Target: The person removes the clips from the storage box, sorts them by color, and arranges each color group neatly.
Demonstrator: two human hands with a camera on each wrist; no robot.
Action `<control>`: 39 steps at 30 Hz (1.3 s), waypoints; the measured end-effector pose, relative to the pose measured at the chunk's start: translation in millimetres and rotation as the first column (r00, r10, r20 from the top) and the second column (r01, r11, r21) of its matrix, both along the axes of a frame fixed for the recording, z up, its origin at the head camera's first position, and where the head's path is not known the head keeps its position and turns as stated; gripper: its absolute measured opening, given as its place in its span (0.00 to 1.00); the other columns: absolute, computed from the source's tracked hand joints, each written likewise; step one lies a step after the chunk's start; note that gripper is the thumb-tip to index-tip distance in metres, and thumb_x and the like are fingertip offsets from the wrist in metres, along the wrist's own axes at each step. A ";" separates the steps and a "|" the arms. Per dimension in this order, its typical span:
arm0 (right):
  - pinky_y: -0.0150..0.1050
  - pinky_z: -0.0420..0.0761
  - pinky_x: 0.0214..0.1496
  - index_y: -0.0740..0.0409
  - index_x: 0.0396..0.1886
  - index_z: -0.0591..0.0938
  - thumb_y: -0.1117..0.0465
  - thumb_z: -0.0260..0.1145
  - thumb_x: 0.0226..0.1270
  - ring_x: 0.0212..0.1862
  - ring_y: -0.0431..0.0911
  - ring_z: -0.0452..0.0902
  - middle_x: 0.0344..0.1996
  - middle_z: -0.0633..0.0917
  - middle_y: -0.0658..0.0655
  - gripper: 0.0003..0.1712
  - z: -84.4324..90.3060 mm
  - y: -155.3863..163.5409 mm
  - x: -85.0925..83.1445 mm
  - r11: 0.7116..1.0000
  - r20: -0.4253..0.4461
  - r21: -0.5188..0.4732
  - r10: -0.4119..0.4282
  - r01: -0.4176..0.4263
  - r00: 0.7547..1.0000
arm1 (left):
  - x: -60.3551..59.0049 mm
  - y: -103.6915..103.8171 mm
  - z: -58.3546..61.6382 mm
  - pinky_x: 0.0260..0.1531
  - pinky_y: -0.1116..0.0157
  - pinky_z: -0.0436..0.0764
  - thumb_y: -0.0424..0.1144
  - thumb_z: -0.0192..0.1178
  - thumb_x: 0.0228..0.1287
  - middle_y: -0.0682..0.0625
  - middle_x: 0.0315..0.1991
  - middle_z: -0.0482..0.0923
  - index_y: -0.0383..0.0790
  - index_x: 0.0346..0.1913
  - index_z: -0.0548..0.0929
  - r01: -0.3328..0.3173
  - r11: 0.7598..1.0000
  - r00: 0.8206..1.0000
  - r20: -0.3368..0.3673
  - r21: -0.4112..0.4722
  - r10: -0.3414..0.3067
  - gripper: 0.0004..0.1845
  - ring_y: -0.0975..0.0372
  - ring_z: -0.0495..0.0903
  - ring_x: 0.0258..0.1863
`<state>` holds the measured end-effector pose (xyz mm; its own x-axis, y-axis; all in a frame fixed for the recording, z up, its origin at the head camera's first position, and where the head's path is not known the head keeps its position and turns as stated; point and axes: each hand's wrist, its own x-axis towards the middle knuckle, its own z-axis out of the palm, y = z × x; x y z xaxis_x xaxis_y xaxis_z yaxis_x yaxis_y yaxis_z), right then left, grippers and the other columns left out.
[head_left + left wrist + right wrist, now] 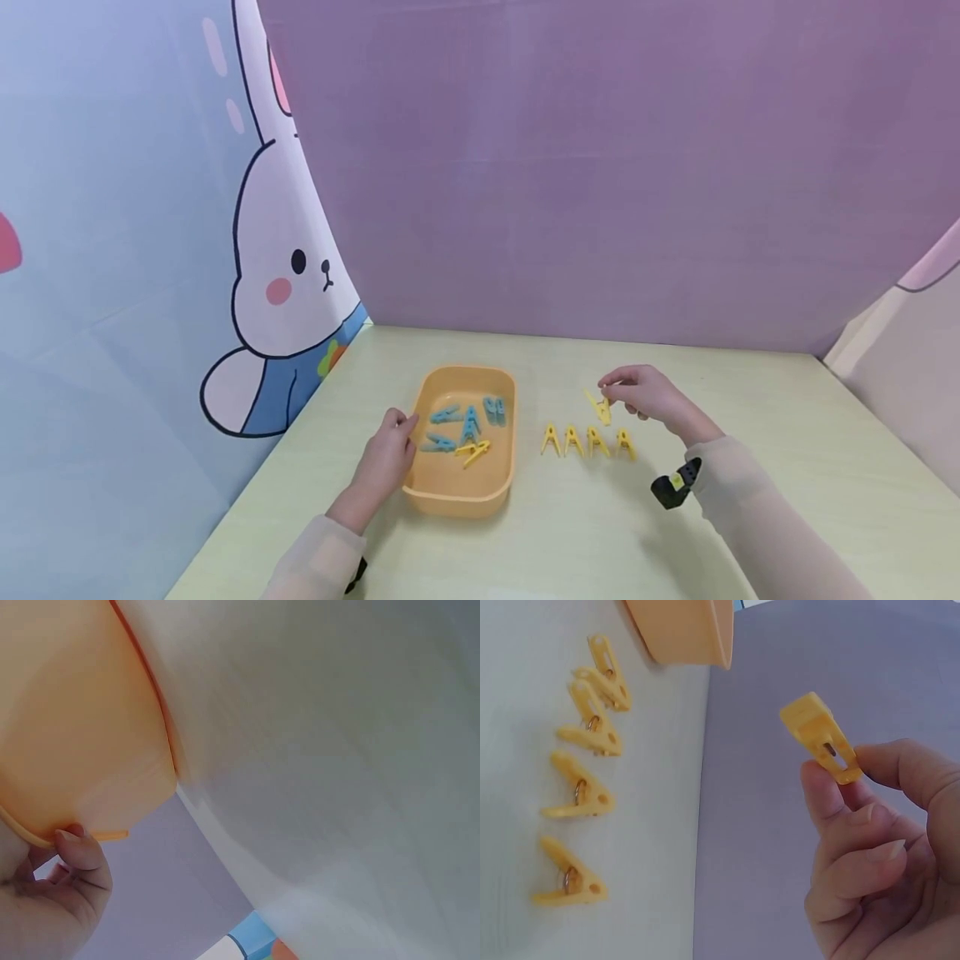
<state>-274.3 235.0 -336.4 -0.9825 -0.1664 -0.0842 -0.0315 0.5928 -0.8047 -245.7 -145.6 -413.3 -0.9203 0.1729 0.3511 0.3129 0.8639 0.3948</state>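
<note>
The right hand (647,398) pinches a yellow peg (599,407) between thumb and fingertips, a little right of centre in the head view, just above a row (588,441) of four yellow pegs standing on the table (750,500). In the right wrist view the held peg (821,736) sits at upper right, gripped by its tail end with the closed nose pointing up and away from the palm, while the four pegs of the row run down the left edge. The left hand (387,457) grips the left rim of the tray (427,497), thumb curled over the lip, as the left wrist view shows at lower left (79,851). In the tray lie several blue pegs (469,421) and one more yellow peg (472,452). To do this step well, the person would likely turn the held peg so its legs face down, lower it at the open end of the row in line with the others, and release only once it stands steady. A light touch seems wise, since a nudge could topple the neighbours.
</note>
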 end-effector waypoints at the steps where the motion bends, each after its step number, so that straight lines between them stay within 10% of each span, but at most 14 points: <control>1: 0.34 0.63 0.19 0.63 0.48 0.78 0.59 0.58 0.63 0.19 0.43 0.62 0.25 0.78 0.54 0.16 -0.1 1.5 0.7 1.000 -0.002 -0.002 -0.002 0.002 1.000 | 0.3 0.0 0.2 0.18 0.72 0.69 0.23 0.56 0.56 0.45 0.39 0.65 0.23 0.55 0.73 0.000 1.000 1.000 -0.004 -0.001 0.000 0.21 0.65 0.66 0.21; 26: 0.34 0.63 0.19 0.64 0.32 0.76 0.56 0.63 0.62 0.17 0.41 0.60 0.17 0.70 0.51 0.14 -22.7 36.3 13.5 0.995 0.011 -0.012 -0.097 0.097 0.995 | 0.6 -0.1 1.5 0.18 0.72 0.68 0.23 0.56 0.57 0.45 0.39 0.65 0.23 0.56 0.73 0.003 1.000 1.000 0.002 0.002 -0.003 0.21 0.65 0.66 0.21; 39: 0.33 0.64 0.19 0.66 0.33 0.77 0.63 0.60 0.61 0.18 0.41 0.61 0.30 0.82 0.58 0.08 -41.9 53.3 24.9 0.987 0.075 -0.029 -0.154 0.156 0.985 | 1.3 -1.4 1.6 0.18 0.72 0.69 0.23 0.56 0.56 0.45 0.39 0.65 0.24 0.55 0.73 -0.003 1.000 1.000 -0.002 0.000 0.003 0.21 0.65 0.66 0.20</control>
